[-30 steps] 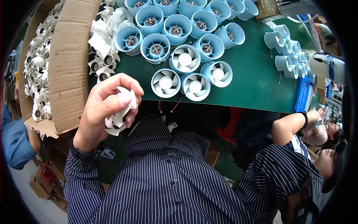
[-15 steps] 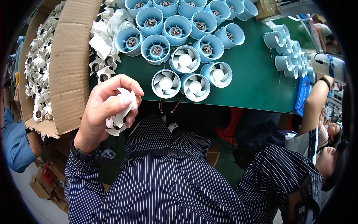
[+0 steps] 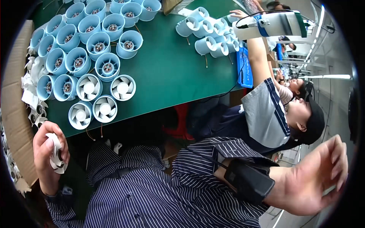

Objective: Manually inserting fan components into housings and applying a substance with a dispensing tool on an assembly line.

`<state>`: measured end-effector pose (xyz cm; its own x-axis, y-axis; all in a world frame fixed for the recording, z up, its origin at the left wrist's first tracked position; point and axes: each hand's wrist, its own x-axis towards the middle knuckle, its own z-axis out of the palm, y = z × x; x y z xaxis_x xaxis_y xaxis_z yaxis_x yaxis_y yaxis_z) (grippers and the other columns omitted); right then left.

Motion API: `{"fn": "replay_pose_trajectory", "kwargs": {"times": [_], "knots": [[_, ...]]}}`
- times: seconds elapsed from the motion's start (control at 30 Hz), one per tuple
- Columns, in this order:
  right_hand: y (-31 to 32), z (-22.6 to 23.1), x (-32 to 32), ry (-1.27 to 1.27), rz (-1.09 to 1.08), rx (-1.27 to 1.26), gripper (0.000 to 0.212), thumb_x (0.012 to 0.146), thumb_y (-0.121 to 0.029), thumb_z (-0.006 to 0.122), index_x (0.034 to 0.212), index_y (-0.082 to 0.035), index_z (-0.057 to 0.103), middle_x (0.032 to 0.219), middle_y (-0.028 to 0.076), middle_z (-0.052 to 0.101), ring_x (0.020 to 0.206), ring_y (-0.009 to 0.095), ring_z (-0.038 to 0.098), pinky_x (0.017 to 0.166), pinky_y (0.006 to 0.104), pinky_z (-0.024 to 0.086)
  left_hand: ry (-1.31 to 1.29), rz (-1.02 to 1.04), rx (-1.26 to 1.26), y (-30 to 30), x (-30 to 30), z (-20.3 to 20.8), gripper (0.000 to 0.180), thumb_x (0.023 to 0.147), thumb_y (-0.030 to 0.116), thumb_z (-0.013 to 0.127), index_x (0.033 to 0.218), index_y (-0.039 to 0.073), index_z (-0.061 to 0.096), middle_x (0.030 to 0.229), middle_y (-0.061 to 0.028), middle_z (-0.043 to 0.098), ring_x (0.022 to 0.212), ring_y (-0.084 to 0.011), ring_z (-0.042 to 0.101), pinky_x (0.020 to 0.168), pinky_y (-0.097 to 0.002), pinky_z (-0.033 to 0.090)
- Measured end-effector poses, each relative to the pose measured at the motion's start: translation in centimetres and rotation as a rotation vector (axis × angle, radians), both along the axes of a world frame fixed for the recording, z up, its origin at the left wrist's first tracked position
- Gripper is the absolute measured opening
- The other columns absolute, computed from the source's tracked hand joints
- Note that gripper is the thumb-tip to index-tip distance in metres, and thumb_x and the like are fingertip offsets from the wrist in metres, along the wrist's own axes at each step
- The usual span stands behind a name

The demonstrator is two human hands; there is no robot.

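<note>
In my left hand (image 3: 40, 152) is a white fan impeller (image 3: 57, 154), gripped by thumb and curled fingers just off the table's near left edge. My right hand (image 3: 310, 178) is raised at the far right, apart from the table, its fingers loosely bent and spread from the thumb; nothing shows in it. Several light-blue fan housings (image 3: 98, 46) stand in a cluster on the green table (image 3: 163, 72). The nearest few carry white impellers (image 3: 105, 108), while those behind show bare motor cores.
A cardboard box (image 3: 23, 98) with white impellers stands at the left, more impellers (image 3: 38, 114) beside it. Another housing group (image 3: 207, 28) and a blue tray (image 3: 244, 68) are farther right. A co-worker (image 3: 266, 114) sits there, one arm reaching past a white cylindrical device (image 3: 270, 26).
The view has swung right, so the table and housings appear farther left. My right hand has come into view, raised. My left hand still grips the impeller.
</note>
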<state>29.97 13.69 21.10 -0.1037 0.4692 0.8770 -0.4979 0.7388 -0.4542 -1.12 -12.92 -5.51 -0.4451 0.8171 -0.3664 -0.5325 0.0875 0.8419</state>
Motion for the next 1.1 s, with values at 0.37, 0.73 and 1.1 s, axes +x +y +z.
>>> {"fn": "replay_pose_trajectory", "kwargs": {"times": [0.37,0.73,1.1], "knots": [[2.2,-6.0,-4.7,-0.030,0.125,-0.192,0.016,0.096,-0.016,0.053,0.085,-0.004,0.056,0.082,0.003,0.058,0.084,0.019,0.046,0.084,0.0406,0.035,-0.040,-0.001,0.007,0.0,-0.4,2.4,0.044,0.096,0.033,0.077,0.118,-0.002,0.061,0.089,-0.0076,0.064,0.062,-0.0117,0.061,0.050,-0.0246,0.049],[-3.4,-17.7,-12.8,-1.043,0.447,-0.117,0.019,0.087,0.000,0.084,0.105,-0.001,0.077,0.084,0.008,0.073,0.068,0.019,0.067,0.061,0.0304,0.052,0.145,-0.213,0.089,4.8,2.4,5.2,0.053,0.090,0.017,0.089,0.133,-0.003,0.065,0.095,-0.0087,0.072,0.076,-0.0134,0.070,0.068,-0.0263,0.056],[-3.3,-17.6,-13.1,-1.241,0.652,-0.182,0.019,0.088,-0.003,0.085,0.105,-0.001,0.076,0.089,0.011,0.077,0.074,0.026,0.074,0.066,0.0366,0.059,0.637,-0.460,0.158,5.8,2.3,4.7,0.068,0.088,0.020,0.094,0.146,0.002,0.063,0.093,-0.0039,0.074,0.085,-0.0126,0.073,0.075,-0.0276,0.057]]}}
